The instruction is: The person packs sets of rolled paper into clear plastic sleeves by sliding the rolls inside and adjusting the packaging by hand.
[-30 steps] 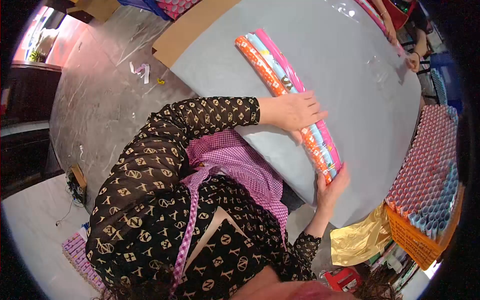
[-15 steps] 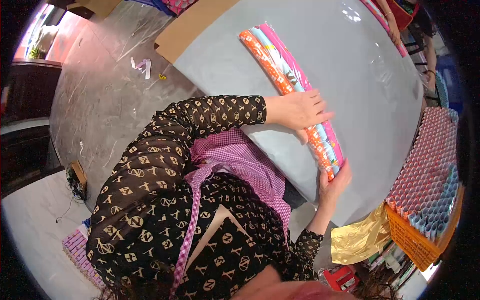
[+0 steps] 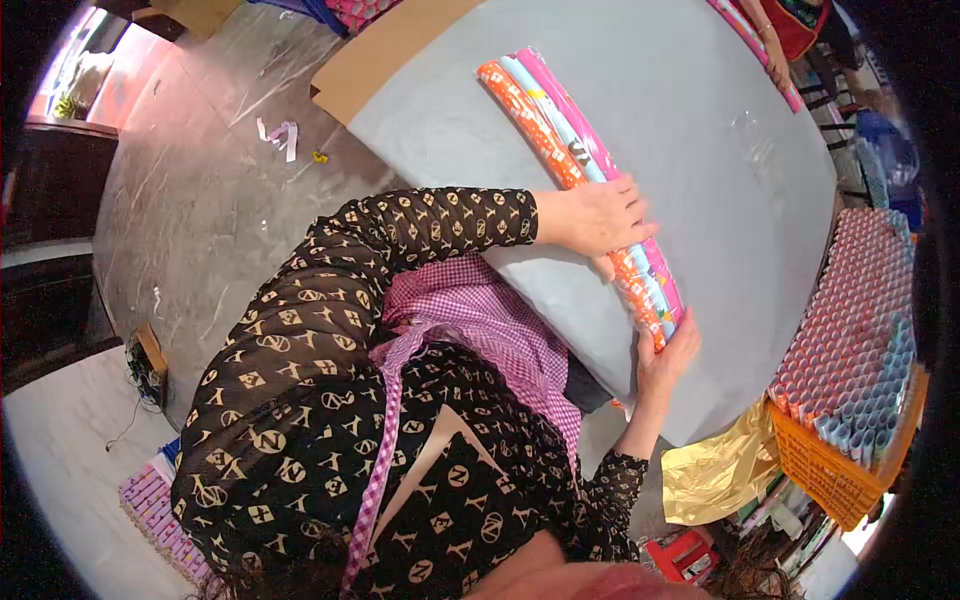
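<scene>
A pack of gift-wrap rolls [image 3: 545, 110] in clear film lies slantwise on the grey-covered table. Its rolls are orange with white patterns, light blue and pink. Across the middle of the pack lies my left hand [image 3: 598, 218], palm down, with its fingers stretched over the rolls and slightly blurred; the thumb sits on the near side. At the near end, my right hand [image 3: 668, 358] cups the roll ends, with the thumb on one side and the fingers on the other.
The table [image 3: 720, 270] has a cardboard piece [image 3: 385, 50] at its far left edge. An orange crate [image 3: 825, 475] full of upright rolls [image 3: 850, 320] stands at right, beside gold foil [image 3: 720, 470]. A co-worker's hand [image 3: 777, 65] touches a pink roll [image 3: 738, 28] at top right.
The near end of the pack and my right hand sit slightly higher in view. My left hand stays across the rolls. The co-worker's hand and pink roll have shifted slightly up and left.
</scene>
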Tool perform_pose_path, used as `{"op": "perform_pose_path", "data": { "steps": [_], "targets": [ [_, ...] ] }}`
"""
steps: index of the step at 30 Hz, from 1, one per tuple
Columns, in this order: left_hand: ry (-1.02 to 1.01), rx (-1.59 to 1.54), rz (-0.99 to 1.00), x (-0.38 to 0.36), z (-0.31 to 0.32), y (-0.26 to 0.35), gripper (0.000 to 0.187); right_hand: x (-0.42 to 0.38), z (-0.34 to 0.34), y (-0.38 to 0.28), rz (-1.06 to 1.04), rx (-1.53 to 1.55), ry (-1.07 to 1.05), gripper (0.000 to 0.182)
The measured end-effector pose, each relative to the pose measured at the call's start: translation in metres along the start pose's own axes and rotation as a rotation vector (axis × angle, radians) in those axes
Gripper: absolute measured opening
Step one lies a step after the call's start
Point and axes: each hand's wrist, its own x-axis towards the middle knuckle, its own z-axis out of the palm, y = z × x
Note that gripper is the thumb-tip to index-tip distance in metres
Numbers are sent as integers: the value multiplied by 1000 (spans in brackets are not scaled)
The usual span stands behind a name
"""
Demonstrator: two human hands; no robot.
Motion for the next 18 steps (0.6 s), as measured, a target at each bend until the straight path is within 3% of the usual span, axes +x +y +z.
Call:
{"op": "perform_pose_path", "data": {
  "steps": [11,16,18],
  "targets": [
    [36,-25,9,0,0,-2,88,6,-10,-3,30,-12,-77,72],
    [-62,-79,-44,-1,-12,-4,89,12,-19,-5,26,19,-129,73],
    [85,-226,36,-5,-11,-15,92,11,-18,-2,27,9,-130,75]
  ]
}}
